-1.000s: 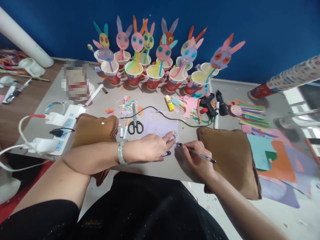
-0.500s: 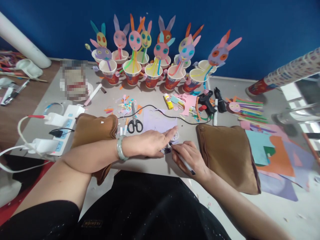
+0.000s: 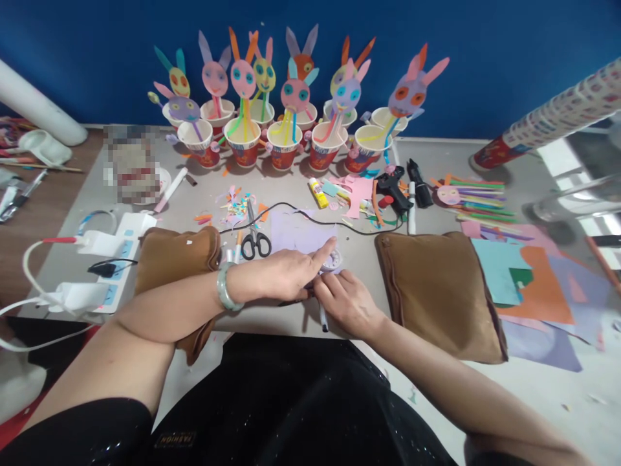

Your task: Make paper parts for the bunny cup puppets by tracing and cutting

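Toward the near edge of the desk (image 3: 358,254), we have both hands close together at the lower part of a purple paper sheet (image 3: 298,234). Our right hand (image 3: 347,304) is closed around a pen (image 3: 323,319), whose dark end sticks out below the fingers; its tip is hidden from us. Our left hand (image 3: 286,277) lies palm down, its forefinger stretched out beside a clear round disc (image 3: 333,260) at the sheet's lower right corner. We cannot tell whether its other fingers grip anything, nor whether our hands touch.

Just left of the sheet we see black-handled scissors (image 3: 256,246), and a black cord (image 3: 356,231) runs across the paper. Beyond it lie a yellow glue stick (image 3: 318,193) and, farther right, a black glue gun (image 3: 395,191). Brown cushions (image 3: 439,294) flank our work, one partly under our left forearm. Along the blue wall (image 3: 436,22) stand paper cups (image 3: 284,154) bearing rabbit-eared paper faces (image 3: 295,96).
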`<state>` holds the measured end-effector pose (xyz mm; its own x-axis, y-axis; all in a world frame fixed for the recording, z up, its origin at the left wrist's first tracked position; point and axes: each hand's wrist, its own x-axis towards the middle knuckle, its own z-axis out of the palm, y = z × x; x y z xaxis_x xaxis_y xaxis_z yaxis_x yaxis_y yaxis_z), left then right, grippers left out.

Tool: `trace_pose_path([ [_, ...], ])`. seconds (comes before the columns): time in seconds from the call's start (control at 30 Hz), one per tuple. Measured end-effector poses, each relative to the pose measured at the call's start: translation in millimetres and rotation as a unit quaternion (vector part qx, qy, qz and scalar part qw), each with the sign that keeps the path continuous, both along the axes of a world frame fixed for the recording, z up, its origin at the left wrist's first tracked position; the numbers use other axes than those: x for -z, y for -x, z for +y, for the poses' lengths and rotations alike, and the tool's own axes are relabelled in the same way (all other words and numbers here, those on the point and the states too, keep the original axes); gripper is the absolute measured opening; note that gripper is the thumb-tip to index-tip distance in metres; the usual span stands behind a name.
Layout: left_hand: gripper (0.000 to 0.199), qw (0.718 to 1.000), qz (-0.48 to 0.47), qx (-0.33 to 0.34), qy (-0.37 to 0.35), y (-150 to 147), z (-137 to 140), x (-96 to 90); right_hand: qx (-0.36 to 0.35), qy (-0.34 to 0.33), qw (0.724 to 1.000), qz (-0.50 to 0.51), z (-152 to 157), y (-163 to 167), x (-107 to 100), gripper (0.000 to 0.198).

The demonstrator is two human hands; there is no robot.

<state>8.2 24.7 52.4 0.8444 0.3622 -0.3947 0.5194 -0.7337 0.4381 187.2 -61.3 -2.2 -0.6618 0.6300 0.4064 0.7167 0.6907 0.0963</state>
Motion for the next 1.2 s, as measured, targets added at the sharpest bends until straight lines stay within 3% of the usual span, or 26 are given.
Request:
trace_pose_path([
  [0.93,0.1,1.0,0.013,0.008,0.003,-1,0,-4.6,0.031,0.016,0.999,-0.003,-4,9,4,0.03],
  [1.2,0.081,1.0,-0.018,0.022,0.0,3,0,-6.0,0.038,0.034,0.999,0.009,-14,2,2,0.026],
])
